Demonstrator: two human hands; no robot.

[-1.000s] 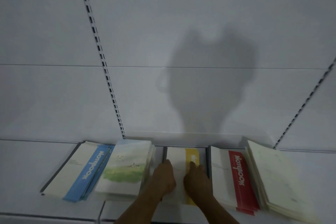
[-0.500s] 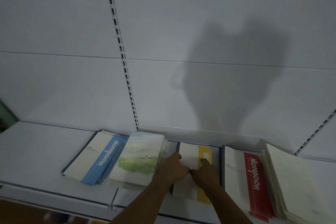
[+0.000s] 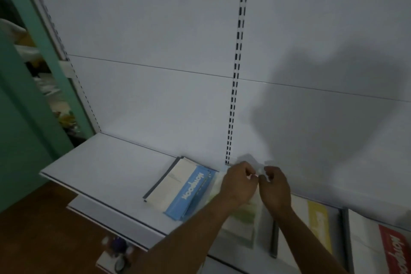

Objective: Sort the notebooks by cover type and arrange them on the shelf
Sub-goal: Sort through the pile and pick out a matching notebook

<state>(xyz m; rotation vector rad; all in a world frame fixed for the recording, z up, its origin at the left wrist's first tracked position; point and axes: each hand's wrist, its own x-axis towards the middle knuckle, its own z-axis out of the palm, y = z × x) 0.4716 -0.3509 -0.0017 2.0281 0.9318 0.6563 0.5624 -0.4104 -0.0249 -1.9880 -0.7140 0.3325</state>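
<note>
1. Both hands sit together at lower centre of the frame, over the green-landscape notebook stack (image 3: 243,218) on the white shelf (image 3: 106,171).
2. The left hand (image 3: 239,182) has its fingers curled in; the right hand (image 3: 275,187) is curled the same way, fingertips almost meeting. They seem to pinch something pale at the stack's far edge, but blur makes it impossible to say what either one holds.
3. The key relation: the green stack lies directly under and toward the bottom of the frame from both hands, its long axis running from the back wall down toward the shelf front, tipped slightly left.
4. Neither hand is clearly nearer; they share the far end.
5. The blue-band notebook stack (image 3: 189,191) lies just left, partly tucked beside the green stack, slanting the same way.
6. Toward lower right lie the yellow-band notebook (image 3: 318,227), then the red-band notebook (image 3: 393,249) at the frame edge.
7. My read: the green pile is being squared up.
</note>
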